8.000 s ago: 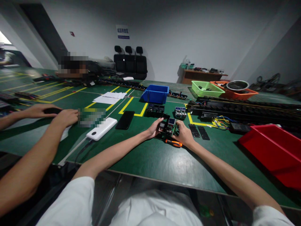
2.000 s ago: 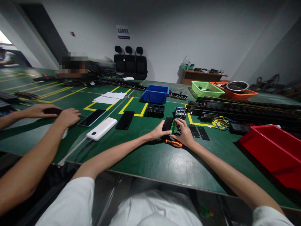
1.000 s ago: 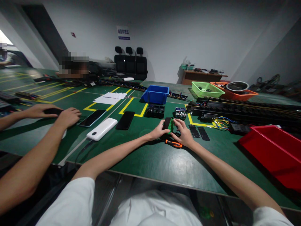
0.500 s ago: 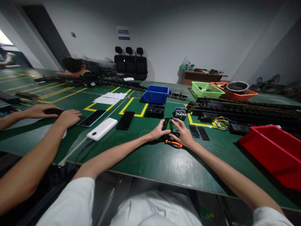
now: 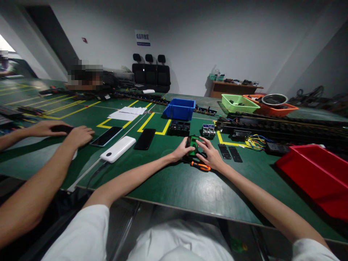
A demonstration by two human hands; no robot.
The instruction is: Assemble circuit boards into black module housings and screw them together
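At mid-frame the left hand (image 5: 180, 150) closes around a black housing (image 5: 189, 141), thumb over a green circuit board (image 5: 194, 140). The right hand (image 5: 210, 153), fingers half-curled and apart, reaches the board's right edge; whether it grips, I cannot tell. The board's face is uncovered, and whether it is fully seated is unclear. An orange screwdriver (image 5: 201, 166) lies unheld just below; two thin black plates (image 5: 224, 151) lie loose at right of centre.

Workshop, electronics assembly | green workbench (image 5: 217, 192), yellow markings (image 5: 163, 133) | blue bin (image 5: 179, 110) | coloured wires (image 5: 257, 140) | orange-handled screwdriver (image 5: 200, 166)
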